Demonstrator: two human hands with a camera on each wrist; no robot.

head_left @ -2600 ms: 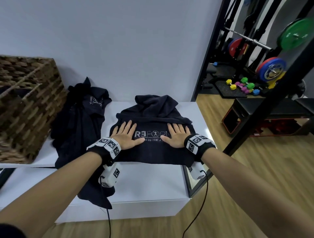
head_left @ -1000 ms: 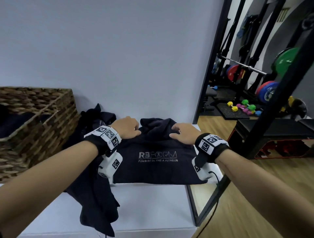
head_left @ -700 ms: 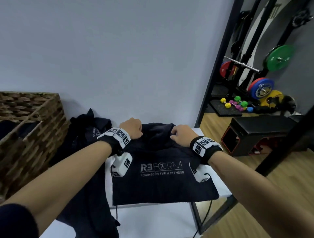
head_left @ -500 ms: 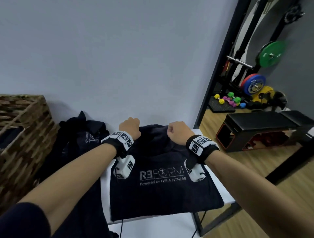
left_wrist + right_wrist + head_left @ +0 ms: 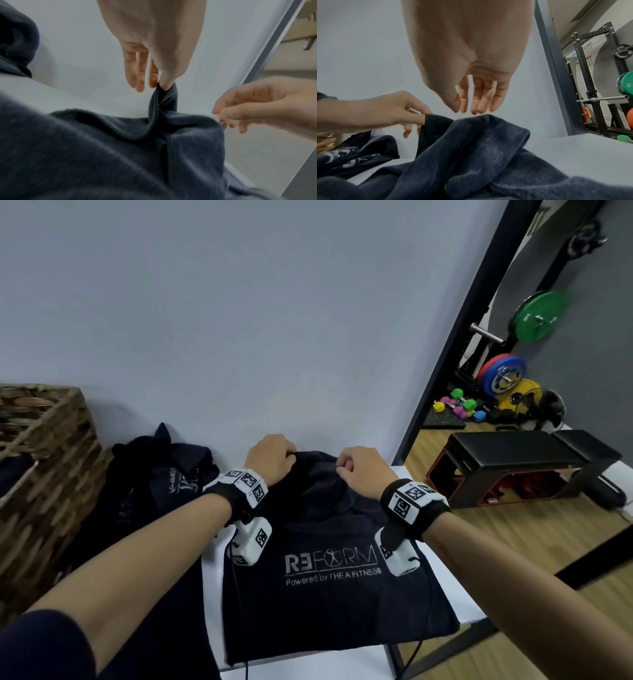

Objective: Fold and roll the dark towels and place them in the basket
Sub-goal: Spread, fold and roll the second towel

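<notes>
A dark towel [image 5: 325, 594] with white REFORM lettering lies flat on the white table [image 5: 442, 583], its far end bunched against the wall. My left hand [image 5: 270, 457] is at that far end. In the left wrist view it [image 5: 161, 85] pinches a raised fold of the towel's edge [image 5: 164, 97] between thumb and finger. My right hand [image 5: 359, 470] hovers just beside it; in the right wrist view its fingertips [image 5: 476, 111] hang close above the bunched cloth [image 5: 488, 148] with nothing between them. The wicker basket [image 5: 51, 474] stands at the left.
A second dark towel [image 5: 154, 491] lies crumpled between the basket and the flat towel, partly hanging off the table's front. The wall is right behind the hands. To the right are a black frame post [image 5: 445, 371], a black bench [image 5: 513, 460] and weights on the floor.
Both hands left the towel's middle, where they lay flat, and reached to its bunched far end. The left hand has pinched the edge there and lifted it slightly.
</notes>
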